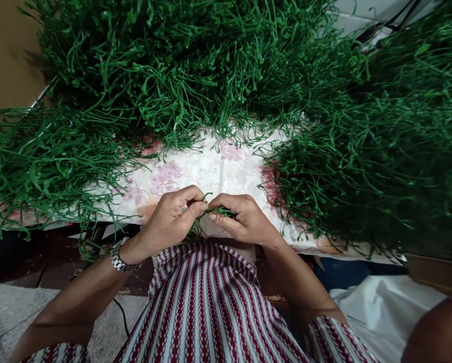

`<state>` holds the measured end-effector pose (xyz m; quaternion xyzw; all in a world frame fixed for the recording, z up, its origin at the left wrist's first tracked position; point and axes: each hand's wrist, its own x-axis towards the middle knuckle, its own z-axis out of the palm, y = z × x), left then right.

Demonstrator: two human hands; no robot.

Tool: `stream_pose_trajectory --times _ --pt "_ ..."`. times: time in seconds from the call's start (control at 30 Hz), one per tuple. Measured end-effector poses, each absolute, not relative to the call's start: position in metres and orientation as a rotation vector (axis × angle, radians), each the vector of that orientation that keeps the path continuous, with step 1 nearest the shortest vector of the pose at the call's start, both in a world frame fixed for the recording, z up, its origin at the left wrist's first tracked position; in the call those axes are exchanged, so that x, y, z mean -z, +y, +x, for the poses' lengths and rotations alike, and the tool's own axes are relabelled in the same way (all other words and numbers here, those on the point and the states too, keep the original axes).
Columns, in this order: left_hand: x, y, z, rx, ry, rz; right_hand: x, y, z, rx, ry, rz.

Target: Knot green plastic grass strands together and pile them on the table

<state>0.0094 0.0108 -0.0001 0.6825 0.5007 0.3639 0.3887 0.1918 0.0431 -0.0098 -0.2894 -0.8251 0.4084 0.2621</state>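
My left hand (pixel 176 214), a metal-banded watch (pixel 120 256) on its wrist, pinches a thin green plant stem (pixel 208 195) between thumb and forefinger. Close against it, my right hand (pixel 244 217) also grips thin green stems (pixel 226 210) with bent fingers. A few stem ends dangle below the fingertips. Whether both hands hold one and the same stem, I cannot tell. The hands meet above the near edge of a table covered with a flowered white cloth (pixel 218 174).
A tall heap of green stems (pixel 173 65) fills the far side. Another pile (pixel 55 156) lies at left, and a large one (pixel 370 166) at right, overhanging the front edge. White fabric (pixel 385 307) and part of a person's arm (pixel 438 333) are at lower right.
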Motion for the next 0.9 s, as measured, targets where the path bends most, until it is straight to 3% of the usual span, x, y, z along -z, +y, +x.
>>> stream_pose_trajectory --times 0.2,0.6,0.9 --pt "0.000 0.007 0.010 -0.913 1.286 1.975 0.014 0.043 0.191 -1.376 -2.055 -0.738" --pt "0.013 -0.004 0.013 -1.083 1.355 1.919 0.011 0.014 0.187 -1.075 -2.050 -0.917" --pt "0.009 0.003 0.013 -1.030 1.248 1.825 0.014 0.017 0.187 -1.082 -2.003 -1.007"
